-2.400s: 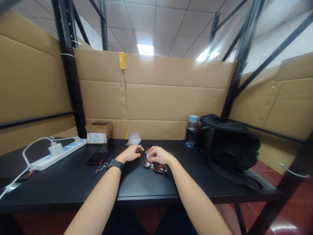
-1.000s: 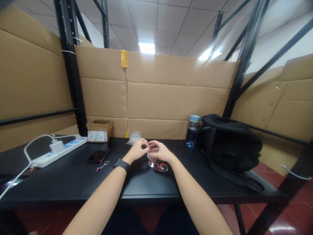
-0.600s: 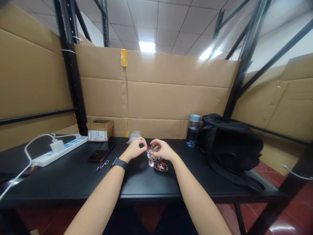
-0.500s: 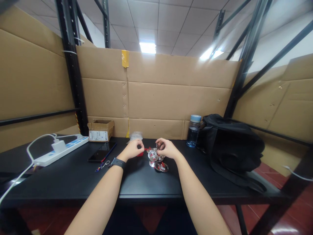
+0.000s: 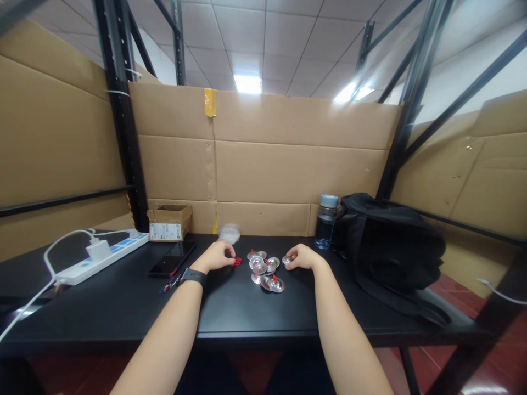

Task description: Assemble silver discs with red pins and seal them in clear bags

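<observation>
Several small silvery finger cymbals [image 5: 258, 265], some with bits of red string, lie heaped on the black table between my hands. My left hand [image 5: 218, 255], wearing a dark watch on its wrist, is left of the heap. Its thumb and fingers close on a red string [image 5: 237, 261] low over the table. To the right of the heap, my right hand [image 5: 303, 257] grips a single finger cymbal [image 5: 287, 261] by its edge, at table height. Part of that cymbal is hidden behind the fingers.
Behind my left hand lies a crumpled clear plastic bag [image 5: 229, 233]. A phone [image 5: 172, 260], keys [image 5: 169, 283], a small cardboard box [image 5: 169, 225] and a power strip [image 5: 102, 259] are at left. A water bottle [image 5: 325, 222] and a black backpack [image 5: 395, 247] stand at right.
My right hand has moved right, away from the heap, with one finger cymbal. My left hand has shifted slightly left and down, its red string now apart from the heap.
</observation>
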Action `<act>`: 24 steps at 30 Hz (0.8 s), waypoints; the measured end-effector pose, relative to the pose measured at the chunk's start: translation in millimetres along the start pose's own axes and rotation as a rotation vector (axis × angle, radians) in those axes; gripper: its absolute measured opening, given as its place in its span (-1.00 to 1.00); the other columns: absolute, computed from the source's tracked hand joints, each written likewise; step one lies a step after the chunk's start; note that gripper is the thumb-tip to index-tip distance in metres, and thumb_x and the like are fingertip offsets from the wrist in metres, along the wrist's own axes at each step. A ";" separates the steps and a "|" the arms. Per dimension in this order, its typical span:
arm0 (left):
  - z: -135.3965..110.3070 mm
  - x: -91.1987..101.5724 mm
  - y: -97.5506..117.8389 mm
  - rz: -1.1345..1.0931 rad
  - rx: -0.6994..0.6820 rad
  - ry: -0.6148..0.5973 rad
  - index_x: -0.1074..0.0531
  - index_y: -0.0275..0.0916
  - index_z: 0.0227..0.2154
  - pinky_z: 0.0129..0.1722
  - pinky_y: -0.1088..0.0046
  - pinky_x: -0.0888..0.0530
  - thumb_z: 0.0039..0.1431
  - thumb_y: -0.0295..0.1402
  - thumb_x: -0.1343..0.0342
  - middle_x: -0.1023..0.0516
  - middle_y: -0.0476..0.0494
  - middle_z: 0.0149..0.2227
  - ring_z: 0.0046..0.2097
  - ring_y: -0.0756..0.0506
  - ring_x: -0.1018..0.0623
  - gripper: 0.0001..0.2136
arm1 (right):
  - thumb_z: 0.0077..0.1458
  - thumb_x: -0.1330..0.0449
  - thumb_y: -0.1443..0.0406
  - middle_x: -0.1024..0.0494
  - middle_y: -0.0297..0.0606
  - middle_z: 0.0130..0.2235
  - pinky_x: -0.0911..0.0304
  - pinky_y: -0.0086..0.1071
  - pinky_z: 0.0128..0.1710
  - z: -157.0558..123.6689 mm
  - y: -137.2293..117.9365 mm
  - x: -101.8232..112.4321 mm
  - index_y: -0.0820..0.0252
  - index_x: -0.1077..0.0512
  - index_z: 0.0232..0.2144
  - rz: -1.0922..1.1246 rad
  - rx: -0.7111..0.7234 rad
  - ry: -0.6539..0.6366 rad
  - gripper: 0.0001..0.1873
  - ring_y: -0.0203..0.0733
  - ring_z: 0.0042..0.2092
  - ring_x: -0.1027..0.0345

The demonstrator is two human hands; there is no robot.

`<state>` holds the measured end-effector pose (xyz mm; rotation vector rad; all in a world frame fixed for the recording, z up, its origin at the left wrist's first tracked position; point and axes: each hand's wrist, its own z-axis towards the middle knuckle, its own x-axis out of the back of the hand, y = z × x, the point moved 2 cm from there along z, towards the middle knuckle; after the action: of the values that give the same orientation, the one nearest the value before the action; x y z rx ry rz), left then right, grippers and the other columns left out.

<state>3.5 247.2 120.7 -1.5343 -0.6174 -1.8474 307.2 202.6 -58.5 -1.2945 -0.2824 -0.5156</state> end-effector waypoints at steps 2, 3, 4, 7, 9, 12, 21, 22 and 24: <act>-0.1 -0.1 2.8 -0.040 -0.037 0.040 -0.62 -0.24 -0.37 -0.19 0.42 -0.39 -0.02 -0.35 -0.25 -0.62 -0.11 -0.29 -0.22 -0.14 -0.56 -0.86 | -0.31 -0.54 0.26 -0.63 -0.28 -0.31 -0.23 -0.44 -0.32 -0.4 -0.2 -0.9 0.28 -0.66 -0.15 -0.007 -0.006 -0.004 -0.44 -0.21 -0.30 -0.45; 0.1 -0.2 5.2 -0.066 -0.060 0.060 -0.61 -0.24 -0.37 -0.17 0.42 -0.40 0.01 -0.35 -0.23 -0.62 -0.11 -0.29 -0.21 -0.14 -0.56 -0.87 | -0.31 -0.53 0.27 -0.63 -0.27 -0.31 -0.23 -0.44 -0.32 -1.2 -0.7 -1.0 0.28 -0.66 -0.14 -0.007 -0.013 -0.010 -0.43 -0.21 -0.30 -0.45; 0.5 -0.5 8.1 -0.094 -0.082 0.080 -0.61 -0.24 -0.37 -0.16 0.41 -0.40 0.04 -0.35 -0.20 -0.62 -0.10 -0.29 -0.21 -0.14 -0.56 -0.88 | -0.30 -0.53 0.27 -0.63 -0.27 -0.30 -0.24 -0.43 -0.31 -2.2 -1.5 -0.9 0.29 -0.65 -0.12 -0.010 -0.020 -0.017 -0.41 -0.20 -0.29 -0.46; 2.9 -3.3 18.8 -0.170 -0.126 0.133 -0.60 -0.25 -0.36 -0.15 0.41 -0.41 0.11 -0.35 -0.17 -0.62 -0.11 -0.30 -0.22 -0.12 -0.56 -0.87 | -0.30 -0.54 0.27 -0.63 -0.19 -0.20 -0.29 -0.40 -0.23 -5.3 -5.4 0.9 0.27 -0.63 -0.05 -0.034 -0.009 0.018 -0.35 -0.14 -0.22 -0.48; 4.5 -8.1 27.7 -0.198 -0.170 0.138 -0.62 -0.25 -0.33 -0.13 0.41 -0.42 0.13 -0.37 -0.18 -0.62 -0.12 -0.28 -0.20 -0.12 -0.56 -0.86 | -0.20 -0.50 0.25 -0.60 -0.14 -0.11 -0.31 -0.38 -0.17 -6.3 -9.0 2.5 0.23 -0.62 -0.02 -0.028 0.032 0.110 -0.40 -0.11 -0.16 -0.48; 5.2 -20.3 44.3 -0.197 -0.288 0.071 -0.66 -0.19 -0.30 -0.08 0.43 -0.40 0.16 -0.35 -0.21 -0.62 -0.12 -0.22 -0.16 -0.10 -0.56 -0.86 | -0.01 -0.39 0.26 -0.57 -0.12 -0.08 -0.33 -0.37 -0.15 -5.4 -13.5 1.7 0.20 -0.61 -0.04 0.044 0.100 0.235 -0.57 -0.15 -0.16 -0.48; 3.8 -49.2 76.4 0.073 -0.235 -0.088 -0.67 -0.08 -0.41 -0.33 0.44 -0.28 0.13 -0.38 -0.19 -0.63 -0.06 -0.38 -0.30 -0.12 -0.56 -0.86 | -0.01 -0.35 0.33 -0.52 -0.15 -0.13 -0.32 -0.37 -0.21 1.7 -18.1 -10.1 0.21 -0.60 -0.08 0.097 0.142 0.245 -0.62 -0.22 -0.27 -0.43; 3.9 -50.0 76.9 0.078 -0.231 -0.087 -0.67 -0.08 -0.41 -0.34 0.44 -0.28 0.13 -0.38 -0.19 -0.63 -0.05 -0.39 -0.30 -0.12 -0.57 -0.86 | -0.01 -0.36 0.33 -0.52 -0.15 -0.13 -0.31 -0.37 -0.21 1.5 -18.5 -10.5 0.21 -0.60 -0.08 0.098 0.144 0.242 -0.62 -0.22 -0.26 -0.42; 4.1 -51.6 77.0 0.089 -0.220 -0.082 -0.65 -0.08 -0.43 -0.33 0.44 -0.28 0.13 -0.36 -0.19 -0.64 -0.04 -0.39 -0.30 -0.13 -0.58 -0.87 | -0.02 -0.36 0.33 -0.53 -0.15 -0.13 -0.31 -0.37 -0.20 0.9 -19.7 -10.8 0.22 -0.60 -0.08 0.094 0.151 0.239 -0.62 -0.22 -0.25 -0.41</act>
<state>68.1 207.3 67.4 -1.7573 -0.3856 -1.8414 288.0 202.2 -46.9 -1.0825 -0.0596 -0.5523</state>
